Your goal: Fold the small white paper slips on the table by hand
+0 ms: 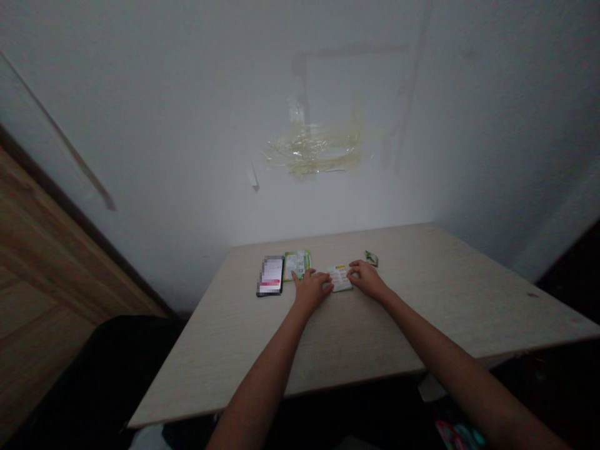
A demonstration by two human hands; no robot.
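A small white packet (340, 279) with red print and a yellow patch lies on the table between my hands. My left hand (312, 289) has its thumb and index finger at the packet's left edge, while its other fingers spread toward a green-and-white printed packet (297, 262). At the packet's right edge, my right hand (368, 280) pinches it with closed fingertips. Just beyond my right hand is a small crumpled green-and-white wrapper (371, 257). The undersides of both hands are hidden.
A phone (270, 275) with a lit, blurred screen lies left of the green packet. The pale wooden table (225, 350) meets a wall (187, 125) carrying old clear tape (314, 150). Dark fabric (112, 362) sits beyond the table's left edge.
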